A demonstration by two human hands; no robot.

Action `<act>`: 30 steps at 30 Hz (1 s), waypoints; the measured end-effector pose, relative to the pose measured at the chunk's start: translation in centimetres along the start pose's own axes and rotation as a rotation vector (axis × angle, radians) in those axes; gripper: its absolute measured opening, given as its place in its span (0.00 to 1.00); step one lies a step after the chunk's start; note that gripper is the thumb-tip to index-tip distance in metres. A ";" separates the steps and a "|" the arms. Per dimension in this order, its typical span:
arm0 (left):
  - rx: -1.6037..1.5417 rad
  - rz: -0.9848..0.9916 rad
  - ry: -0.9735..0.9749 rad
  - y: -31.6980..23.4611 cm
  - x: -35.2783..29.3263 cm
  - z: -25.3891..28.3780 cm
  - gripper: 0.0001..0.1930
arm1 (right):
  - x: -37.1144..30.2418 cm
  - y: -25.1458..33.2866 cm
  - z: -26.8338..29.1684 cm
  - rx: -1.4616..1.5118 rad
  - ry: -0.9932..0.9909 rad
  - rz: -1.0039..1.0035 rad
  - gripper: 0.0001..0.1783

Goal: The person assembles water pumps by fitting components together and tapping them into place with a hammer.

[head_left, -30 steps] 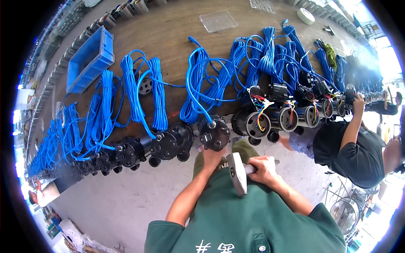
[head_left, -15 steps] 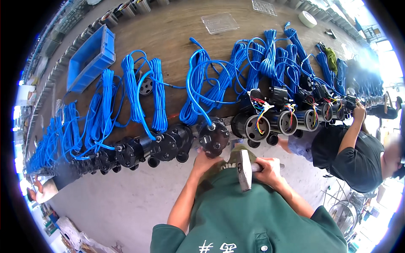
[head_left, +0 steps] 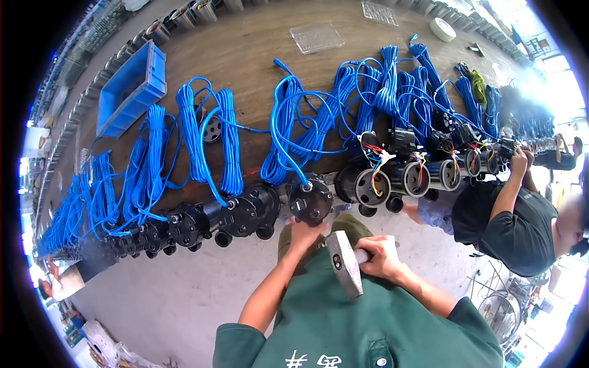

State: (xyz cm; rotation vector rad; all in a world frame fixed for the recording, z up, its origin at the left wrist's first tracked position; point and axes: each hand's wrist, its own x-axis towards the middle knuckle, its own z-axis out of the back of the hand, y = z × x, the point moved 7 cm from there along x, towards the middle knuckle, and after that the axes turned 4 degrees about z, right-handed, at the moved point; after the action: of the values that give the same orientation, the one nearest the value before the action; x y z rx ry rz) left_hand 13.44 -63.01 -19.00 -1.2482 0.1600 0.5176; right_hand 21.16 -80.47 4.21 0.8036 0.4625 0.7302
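My right hand [head_left: 381, 257] is wrapped round the handle of a hammer [head_left: 345, 265]. Its grey metal head hangs in front of my green shirt, below the row of cylinders. My left hand [head_left: 307, 233] grips the underside of a cylinder's black round end cap [head_left: 310, 203], its fingertips partly hidden beneath the cap. From the top of this cap a blue cable [head_left: 280, 132] loops up to a tied bundle on the table. Just right of the cap lies an uncapped cylinder [head_left: 372, 186] with coloured wires [head_left: 381, 157] coming out.
Capped cylinders [head_left: 245, 211] line the table edge to the left, with blue cable bundles [head_left: 230, 141] behind them. A blue crate [head_left: 132, 92], a clear plastic tray [head_left: 316, 38] and a tape roll [head_left: 442, 29] are on the table [head_left: 245, 49]. A co-worker [head_left: 515, 227] handles parts at the right.
The hammer has come down and left, its head now tilted the other way. My right hand has lowered slightly. My left hand stays at the same cap.
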 end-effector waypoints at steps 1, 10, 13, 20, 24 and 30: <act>0.130 -0.065 -0.008 -0.4 -0.1 0.3 0.31 | -0.2 -0.6 0.1 -0.012 -0.020 -0.044 0.10; 0.116 0.307 -0.026 -1.4 -5.8 8.4 0.22 | -6.2 -8.2 4.6 0.023 -0.358 -0.412 0.10; 0.239 0.355 0.055 -3.1 -6.6 9.4 0.21 | -7.2 -10.7 6.7 0.122 -0.562 -0.452 0.08; 0.189 0.188 0.178 -8.7 -7.4 9.1 0.22 | -7.1 -9.5 12.0 -0.042 -0.663 -0.488 0.10; 0.249 0.291 0.129 -6.0 -5.0 6.3 0.36 | -7.3 -7.3 10.9 -0.103 -0.557 -0.369 0.09; 0.277 0.169 -0.030 -1.5 -0.7 0.1 0.30 | -2.4 1.8 3.7 -0.055 -0.116 0.031 0.12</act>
State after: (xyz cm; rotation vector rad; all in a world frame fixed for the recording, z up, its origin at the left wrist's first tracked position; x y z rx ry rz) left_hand 13.49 -63.47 -17.37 -0.9608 0.3031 0.6372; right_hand 21.16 -83.16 8.14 0.7987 0.3251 0.7179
